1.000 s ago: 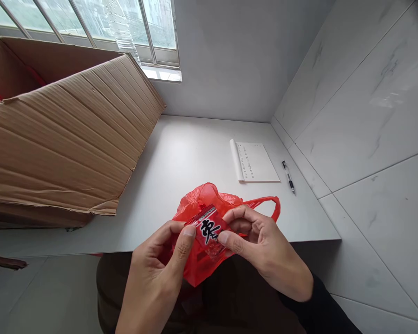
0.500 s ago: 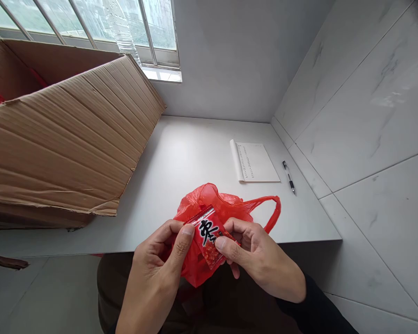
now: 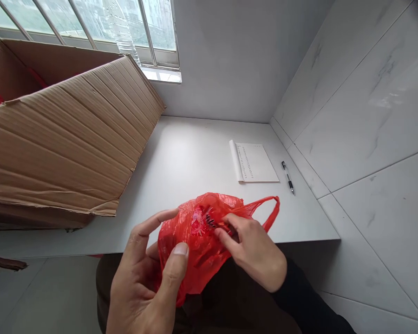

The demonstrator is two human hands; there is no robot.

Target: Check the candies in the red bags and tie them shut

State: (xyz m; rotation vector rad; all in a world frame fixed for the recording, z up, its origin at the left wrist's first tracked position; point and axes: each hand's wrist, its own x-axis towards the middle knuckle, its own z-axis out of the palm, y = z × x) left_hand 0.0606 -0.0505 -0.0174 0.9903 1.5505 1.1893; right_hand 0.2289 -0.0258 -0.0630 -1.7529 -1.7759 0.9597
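A thin red plastic bag (image 3: 198, 264) bunches at the table's front edge and hangs over my lap. Through its mouth shows a small red snack packet (image 3: 209, 221) with black lettering, partly covered by the film. My left hand (image 3: 149, 269) is at the bag's left side, thumb and forefinger spread apart. Its lower fingers appear curled round the bag's film, partly hidden. At the bag's opening, my right hand (image 3: 252, 246) pinches the right end of the packet between thumb and fingers. One bag handle loops out to the right above that hand.
A large open cardboard box (image 3: 66, 144) takes up the left side, with something red inside. Towards the right of the white table (image 3: 181, 157) lie a notepad (image 3: 256, 162) and a pen (image 3: 288, 178). A clear plastic bottle (image 3: 123, 37) stands by the barred window.
The packet has gone from above the bag into its mouth. My left thumb and forefinger have let go of it and spread apart. The bag bulges further left.
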